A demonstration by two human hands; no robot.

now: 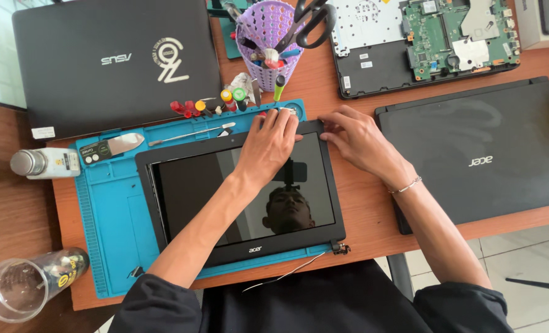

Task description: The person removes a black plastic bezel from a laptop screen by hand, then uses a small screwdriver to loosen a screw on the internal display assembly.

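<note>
Wooden desk (pixel 361 203), blue repair mat (pixel 111 203); detached laptop screen panel (pixel 237 197) lies on mat; left hand (pixel 271 142) and right hand (pixel 354 139) pinch its top bezel edge; bezel apparently still seated, removal barely begun.

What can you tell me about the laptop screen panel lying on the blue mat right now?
The laptop screen panel is a detached display with a glossy dark glass and a black, plastic-looking bezel, lying flat and face up, slightly skewed, on the blue mat. The screen is off and mirrors the room. A hinge bracket sticks out at its near right corner, with a thin pale cable trailing toward the person. The left hand rests on the top edge; the right hand grips the top right corner. Whether the bezel is lifting cannot be told.
</note>
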